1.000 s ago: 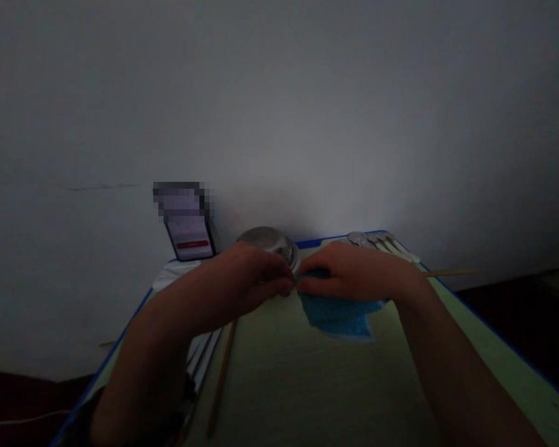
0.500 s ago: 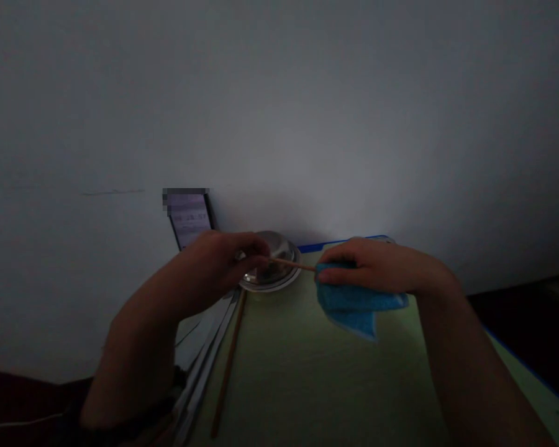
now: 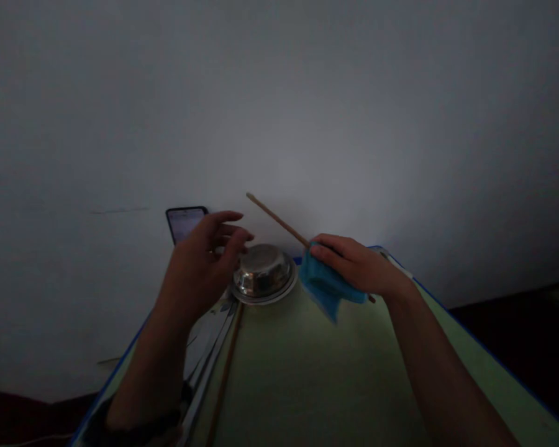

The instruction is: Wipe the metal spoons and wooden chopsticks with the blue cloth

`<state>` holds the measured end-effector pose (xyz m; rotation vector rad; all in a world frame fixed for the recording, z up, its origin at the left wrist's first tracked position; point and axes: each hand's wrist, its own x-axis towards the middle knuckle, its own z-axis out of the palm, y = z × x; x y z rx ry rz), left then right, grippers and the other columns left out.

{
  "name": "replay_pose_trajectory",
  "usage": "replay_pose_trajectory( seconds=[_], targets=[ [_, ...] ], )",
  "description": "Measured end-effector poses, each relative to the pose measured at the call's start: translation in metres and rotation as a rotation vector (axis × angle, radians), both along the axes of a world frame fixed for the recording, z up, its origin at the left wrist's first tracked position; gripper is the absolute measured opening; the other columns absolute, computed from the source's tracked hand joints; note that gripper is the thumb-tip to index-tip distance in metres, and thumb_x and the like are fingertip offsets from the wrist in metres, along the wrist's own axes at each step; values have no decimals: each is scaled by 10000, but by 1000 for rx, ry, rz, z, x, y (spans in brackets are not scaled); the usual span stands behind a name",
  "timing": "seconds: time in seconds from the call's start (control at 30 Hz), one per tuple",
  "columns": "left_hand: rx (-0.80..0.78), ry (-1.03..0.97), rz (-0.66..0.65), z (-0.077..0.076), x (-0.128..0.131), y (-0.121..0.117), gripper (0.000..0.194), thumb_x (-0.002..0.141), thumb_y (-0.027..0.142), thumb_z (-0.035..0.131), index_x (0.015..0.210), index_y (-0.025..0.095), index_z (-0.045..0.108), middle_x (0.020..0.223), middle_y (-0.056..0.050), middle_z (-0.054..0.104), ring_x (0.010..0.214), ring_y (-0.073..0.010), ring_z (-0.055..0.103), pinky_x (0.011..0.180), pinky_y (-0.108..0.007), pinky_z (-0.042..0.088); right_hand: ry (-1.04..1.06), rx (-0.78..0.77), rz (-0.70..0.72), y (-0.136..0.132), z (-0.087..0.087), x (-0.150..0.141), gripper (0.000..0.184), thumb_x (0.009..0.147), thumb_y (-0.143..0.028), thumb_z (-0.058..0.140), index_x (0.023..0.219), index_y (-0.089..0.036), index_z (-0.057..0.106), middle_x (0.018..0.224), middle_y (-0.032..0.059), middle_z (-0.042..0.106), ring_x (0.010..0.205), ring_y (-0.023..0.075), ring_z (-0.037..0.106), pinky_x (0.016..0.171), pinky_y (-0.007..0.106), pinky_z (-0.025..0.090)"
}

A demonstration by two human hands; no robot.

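Observation:
My right hand (image 3: 349, 262) is closed round a blue cloth (image 3: 323, 285) wrapped about a thin wooden chopstick (image 3: 279, 220). The chopstick slants up and left out of the cloth, and its other end shows just past the cloth at the lower right. My left hand (image 3: 209, 261) is open in the air with its fingers apart, to the left of the chopstick's raised tip and touching nothing. Between and below the hands, an upturned shiny metal bowl (image 3: 263, 270) sits at the back of the table.
Another long wooden stick (image 3: 226, 379) lies on the green table (image 3: 317, 385), beside grey-white strips (image 3: 205, 347) partly under my left forearm. A phone (image 3: 186, 222) leans against the wall behind my left hand. Pale handles show at the back right edge, mostly hidden by my right hand.
My left hand has let go of the chopstick and moved left, its fingers spreading. In my right hand, the chopstick slid through the cloth and now tilts upward to the left.

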<state>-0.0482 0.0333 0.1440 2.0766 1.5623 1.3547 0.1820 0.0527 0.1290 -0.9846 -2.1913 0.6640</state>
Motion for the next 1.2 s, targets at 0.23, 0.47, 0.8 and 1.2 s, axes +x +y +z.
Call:
replay_pose_trajectory(
  seconds=[0.23,0.47,0.8,1.2],
  targets=[
    [-388,431,-395,1,7,-9,261,885,366,421,954,190,601,841,-25,660,735,-162,617,636,-254,473,867,-235,-141,8,-5,-22,286,829,-464,461,773,-202,561,619,-51,491,581,98,457,580,235,369],
    [-532,525,-595,4,43,-26,345,928,346,335,802,166,602,765,-19,660,701,-136,607,644,-237,430,1500,-581,-262,14,-10,-38,228,777,-396,538,732,-182,602,628,-30,599,586,111,541,590,252,431],
    [-321,527,-334,2,66,-27,385,932,334,311,673,186,554,621,10,621,584,-136,575,563,-246,372,1637,-748,-316,1,4,-46,303,732,-485,591,707,-184,572,544,-61,544,480,77,502,474,210,418],
    [-437,673,-360,2,62,-30,344,904,285,338,708,182,601,584,-5,629,521,-128,573,517,-222,371,1606,-923,-257,14,-16,-53,259,760,-423,586,709,-171,612,590,-27,635,540,105,579,557,236,474]
  ],
)
